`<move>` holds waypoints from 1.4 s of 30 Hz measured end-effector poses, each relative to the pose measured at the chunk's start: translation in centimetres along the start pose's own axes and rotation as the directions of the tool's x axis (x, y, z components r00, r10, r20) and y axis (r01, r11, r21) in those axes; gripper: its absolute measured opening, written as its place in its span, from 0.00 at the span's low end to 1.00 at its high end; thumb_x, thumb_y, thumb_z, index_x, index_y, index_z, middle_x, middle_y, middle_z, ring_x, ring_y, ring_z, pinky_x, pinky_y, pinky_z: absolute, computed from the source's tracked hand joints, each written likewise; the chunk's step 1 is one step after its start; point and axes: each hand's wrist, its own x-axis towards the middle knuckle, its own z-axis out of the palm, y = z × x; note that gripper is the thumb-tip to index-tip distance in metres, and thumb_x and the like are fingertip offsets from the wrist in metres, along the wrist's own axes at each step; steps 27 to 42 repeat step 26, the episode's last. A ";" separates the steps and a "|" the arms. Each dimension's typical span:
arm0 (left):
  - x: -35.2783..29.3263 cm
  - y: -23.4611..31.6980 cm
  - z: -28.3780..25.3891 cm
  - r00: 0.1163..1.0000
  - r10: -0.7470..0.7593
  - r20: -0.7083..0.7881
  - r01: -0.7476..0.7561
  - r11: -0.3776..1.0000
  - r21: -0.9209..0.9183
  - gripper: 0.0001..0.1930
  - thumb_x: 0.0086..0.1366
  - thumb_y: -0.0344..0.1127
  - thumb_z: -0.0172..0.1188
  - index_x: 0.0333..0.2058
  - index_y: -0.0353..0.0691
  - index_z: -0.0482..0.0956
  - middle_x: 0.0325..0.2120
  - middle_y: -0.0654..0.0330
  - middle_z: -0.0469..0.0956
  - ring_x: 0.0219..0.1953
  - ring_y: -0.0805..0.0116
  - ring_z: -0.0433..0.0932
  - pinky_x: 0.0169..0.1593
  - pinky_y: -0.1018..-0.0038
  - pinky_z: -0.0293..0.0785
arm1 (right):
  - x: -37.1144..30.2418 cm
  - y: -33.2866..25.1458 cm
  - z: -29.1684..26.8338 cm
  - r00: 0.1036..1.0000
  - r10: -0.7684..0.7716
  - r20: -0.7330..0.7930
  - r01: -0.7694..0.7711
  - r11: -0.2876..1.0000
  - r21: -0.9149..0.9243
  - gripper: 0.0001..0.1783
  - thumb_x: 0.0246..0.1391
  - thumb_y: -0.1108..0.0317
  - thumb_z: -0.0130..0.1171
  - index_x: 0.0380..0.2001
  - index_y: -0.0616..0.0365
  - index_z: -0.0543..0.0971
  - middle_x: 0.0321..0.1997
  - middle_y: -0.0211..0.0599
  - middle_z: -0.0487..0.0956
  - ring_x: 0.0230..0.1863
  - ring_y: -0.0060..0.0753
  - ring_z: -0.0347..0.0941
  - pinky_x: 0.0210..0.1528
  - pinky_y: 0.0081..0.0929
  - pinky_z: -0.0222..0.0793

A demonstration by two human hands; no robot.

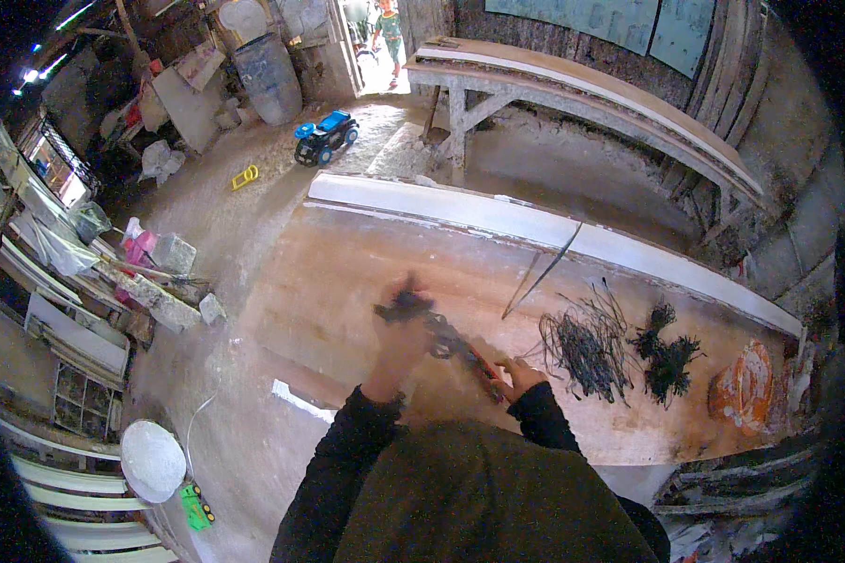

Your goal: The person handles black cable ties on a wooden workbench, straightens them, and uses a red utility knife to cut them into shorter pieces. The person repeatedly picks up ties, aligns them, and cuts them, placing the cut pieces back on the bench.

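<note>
My left hand [399,345], smeared by motion, is closed over the table around a small dark bundle of strands [406,304]; its outline is too blurred to make out fully. My right hand [524,377] is closed, thumb and fingertips at the near end of a long, narrow tool with a red edge [484,368]. Dark loops [449,342] lie at the tool's far end, close to my left hand. The tool's exact kind cannot be made out. To the right lie a loose tangle of thin black strands [587,347] and tied black bundles [668,361].
A thin dark rod [543,270] lies across the wooden table [319,272], whose far edge carries a white board [498,214]. An orange-smeared round thing [744,387] sits at the right end. Beyond stand a bench [582,84], a blue toy truck [326,136] and a person [388,38] in the doorway.
</note>
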 end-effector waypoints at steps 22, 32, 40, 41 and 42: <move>-7.3 -2.0 2.4 0.824 -0.065 0.563 0.057 0.998 0.032 0.11 0.52 0.41 0.51 0.26 0.42 0.63 0.33 0.55 0.65 0.42 0.61 0.61 0.48 0.66 0.56 | 3.1 -6.3 -5.9 0.998 -0.054 -0.032 -0.017 -0.722 0.692 0.14 0.48 0.50 0.43 0.23 0.48 0.64 0.13 0.24 0.61 0.27 0.30 0.66 0.30 0.33 0.64; -6.6 -2.4 -0.7 0.723 -0.140 0.676 -0.131 0.934 0.333 0.10 0.52 0.40 0.52 0.30 0.42 0.65 0.39 0.53 0.65 0.49 0.58 0.57 0.51 0.65 0.53 | 3.0 -4.8 -7.4 0.968 0.125 -0.218 0.252 -0.510 0.822 0.14 0.50 0.51 0.42 0.20 0.48 0.63 0.07 0.21 0.54 0.10 0.21 0.54 0.21 0.24 0.57; -6.6 -2.4 -0.7 0.723 -0.140 0.676 -0.131 0.934 0.333 0.10 0.52 0.40 0.52 0.30 0.42 0.65 0.39 0.53 0.65 0.49 0.58 0.57 0.51 0.65 0.53 | 3.0 -4.8 -7.4 0.968 0.125 -0.218 0.252 -0.510 0.822 0.14 0.50 0.51 0.42 0.20 0.48 0.63 0.07 0.21 0.54 0.10 0.21 0.54 0.21 0.24 0.57; -6.6 -2.4 -0.7 0.723 -0.140 0.676 -0.131 0.934 0.333 0.10 0.52 0.40 0.52 0.30 0.42 0.65 0.39 0.53 0.65 0.49 0.58 0.57 0.51 0.65 0.53 | 3.0 -4.8 -7.4 0.968 0.125 -0.218 0.252 -0.510 0.822 0.14 0.50 0.51 0.42 0.20 0.48 0.63 0.07 0.21 0.54 0.10 0.21 0.54 0.21 0.24 0.57; -6.6 -2.4 -0.7 0.723 -0.140 0.676 -0.131 0.934 0.333 0.10 0.52 0.40 0.52 0.30 0.42 0.65 0.39 0.53 0.65 0.49 0.58 0.57 0.51 0.65 0.53 | 3.0 -4.8 -7.4 0.968 0.125 -0.218 0.252 -0.510 0.822 0.14 0.50 0.51 0.42 0.20 0.48 0.63 0.07 0.21 0.54 0.10 0.21 0.54 0.21 0.24 0.57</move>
